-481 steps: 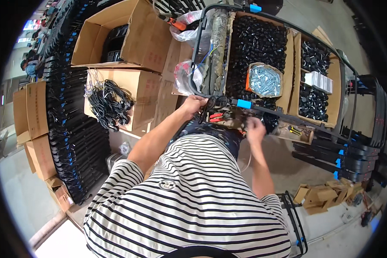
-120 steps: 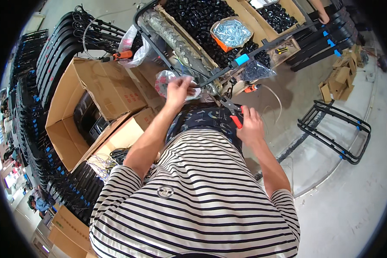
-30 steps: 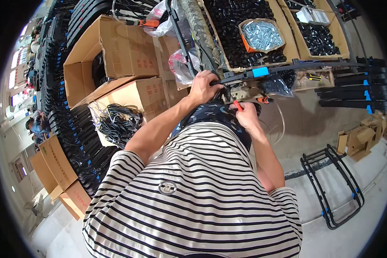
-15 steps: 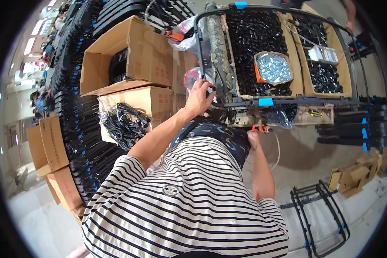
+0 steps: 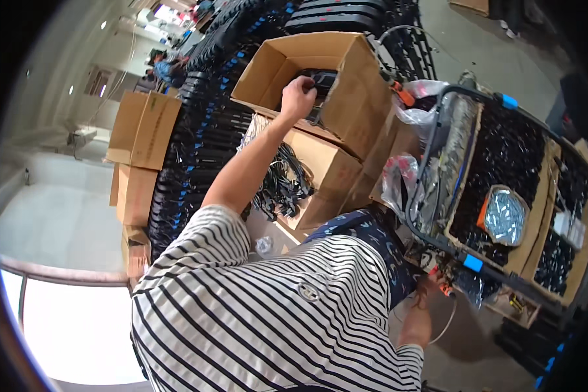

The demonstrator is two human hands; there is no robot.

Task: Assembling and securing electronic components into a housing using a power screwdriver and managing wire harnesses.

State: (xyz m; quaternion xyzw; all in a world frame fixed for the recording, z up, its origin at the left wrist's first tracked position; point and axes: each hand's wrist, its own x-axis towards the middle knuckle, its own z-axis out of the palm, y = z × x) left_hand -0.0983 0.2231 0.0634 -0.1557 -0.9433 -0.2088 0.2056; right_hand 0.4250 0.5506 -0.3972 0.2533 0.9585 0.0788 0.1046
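My left hand point(image 5: 298, 98) reaches into an open cardboard box point(image 5: 353, 91), its fingers curled at the edge of a black plastic part point(image 5: 326, 80). Most of that part lies down inside the box. Low at my right side, my right hand point(image 5: 427, 291) is closed around an orange-red air tool point(image 5: 445, 289) with a pale hose point(image 5: 448, 320) trailing from it. Beside the tool stands a black tubular frame point(image 5: 431, 240) with blue tape on it, propped over a worktop of parts. Neither hand touches this frame.
Below the box, black cables point(image 5: 284, 186) spill from another carton point(image 5: 323, 163). Bins of small black parts point(image 5: 496, 157) hold a carton of silvery fasteners point(image 5: 505, 215). Another orange tool point(image 5: 402, 93) lies by plastic bags. Stacked black frames point(image 5: 199, 150) line the left.
My left hand has let go of the black frame and moved left into the open box. The view has turned left. My right hand still holds the tool low at my side.
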